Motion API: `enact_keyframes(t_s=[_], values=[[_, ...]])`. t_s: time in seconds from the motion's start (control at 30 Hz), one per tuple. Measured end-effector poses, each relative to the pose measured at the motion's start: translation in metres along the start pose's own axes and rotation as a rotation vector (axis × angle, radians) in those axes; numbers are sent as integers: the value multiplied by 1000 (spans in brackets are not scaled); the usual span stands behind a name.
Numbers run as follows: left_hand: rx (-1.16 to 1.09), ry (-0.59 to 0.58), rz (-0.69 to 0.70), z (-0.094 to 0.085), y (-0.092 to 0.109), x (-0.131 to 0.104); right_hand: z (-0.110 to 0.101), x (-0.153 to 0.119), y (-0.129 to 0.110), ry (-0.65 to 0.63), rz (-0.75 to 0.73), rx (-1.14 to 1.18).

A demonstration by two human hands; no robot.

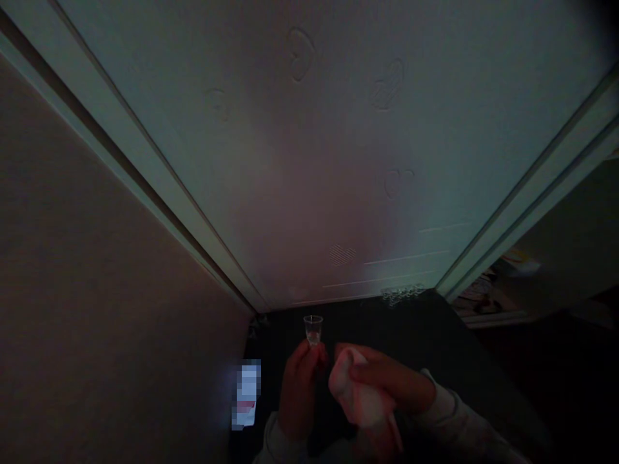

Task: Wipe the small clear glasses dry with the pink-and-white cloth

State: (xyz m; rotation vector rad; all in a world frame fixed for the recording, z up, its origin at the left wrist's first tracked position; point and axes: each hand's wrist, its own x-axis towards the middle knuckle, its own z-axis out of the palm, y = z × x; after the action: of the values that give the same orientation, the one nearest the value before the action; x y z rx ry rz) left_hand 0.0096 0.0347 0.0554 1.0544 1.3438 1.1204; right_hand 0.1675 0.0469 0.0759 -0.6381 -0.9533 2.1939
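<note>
Near the bottom centre, my left hand [300,380] grips a small clear glass [313,327] by its base, with the rim facing up. To its right, my right hand [387,377] is closed on a pale cloth [355,390], which looks pinkish in the dim light and hangs down below the fingers. A gap separates the cloth from the glass. The inside of the glass is too dark to make out fully.
A dark tabletop [411,328] lies under both hands, against a white panel [290,193] with heart outlines. Several small clear glasses [402,295] stand at its back edge. A lit, blurred screen [246,396] is at the left, beside a brown wall [120,309].
</note>
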Motion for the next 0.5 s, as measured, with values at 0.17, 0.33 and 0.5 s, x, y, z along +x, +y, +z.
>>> enact_keyframes(t_s=[0.17, 0.33, 0.5], values=[[83, -54, -176, -1, -63, 37, -42, -2, 40, 308, -32, -255], [295, -135, -562, 5, -158, 61, -82, -8, 84, 479, -16, -490], [455, -187, -697, 0, -213, 61, -100, -16, 102, 572, -22, -586]])
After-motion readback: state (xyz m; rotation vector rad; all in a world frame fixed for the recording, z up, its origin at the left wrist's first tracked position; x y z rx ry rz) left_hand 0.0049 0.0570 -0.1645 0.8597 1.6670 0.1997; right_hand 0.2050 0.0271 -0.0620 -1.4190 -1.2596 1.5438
